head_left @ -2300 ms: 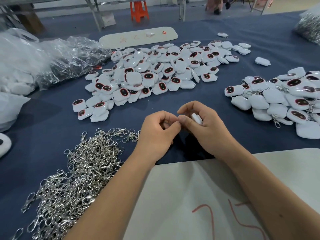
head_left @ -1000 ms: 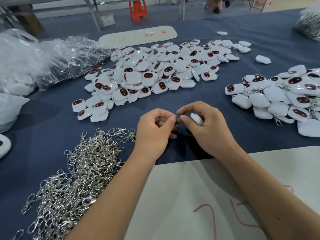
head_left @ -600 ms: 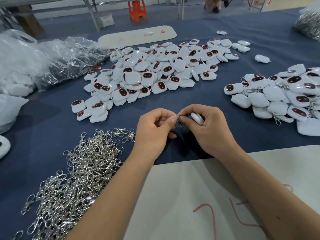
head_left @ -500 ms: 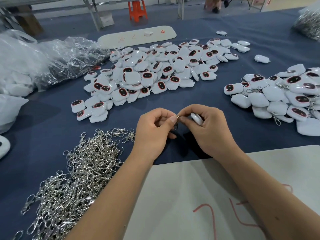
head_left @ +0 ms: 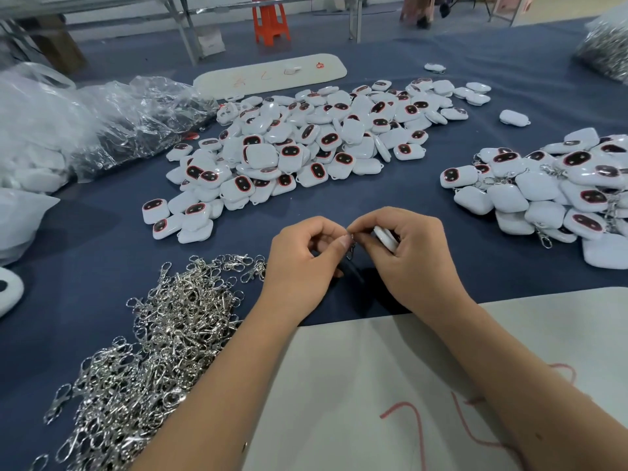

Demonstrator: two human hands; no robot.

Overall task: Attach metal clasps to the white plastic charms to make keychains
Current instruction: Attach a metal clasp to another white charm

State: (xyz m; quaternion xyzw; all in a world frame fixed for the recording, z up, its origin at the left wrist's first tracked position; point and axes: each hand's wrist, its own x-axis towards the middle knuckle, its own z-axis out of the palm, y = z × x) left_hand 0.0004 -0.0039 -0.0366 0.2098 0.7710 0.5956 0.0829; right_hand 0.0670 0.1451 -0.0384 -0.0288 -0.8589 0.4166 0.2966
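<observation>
One white plastic charm (head_left: pixel 385 237) sits edge-up with a small metal clasp (head_left: pixel 351 248) dangling at its left end. Beyond it lies the big heap of loose charms (head_left: pixel 316 144) — white, dark red-ringed ovals; right, a pile with clasps on (head_left: pixel 557 188); nearer left — tangled silver clasps (head_left: pixel 153 351)

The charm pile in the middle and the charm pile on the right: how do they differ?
The middle pile has bare charms with no metal on them; the right pile has charms with clasps attached. The middle pile lies spread wide; the right pile runs off the frame edge. Both hold white charms with dark, red-rimmed ovals.
</observation>
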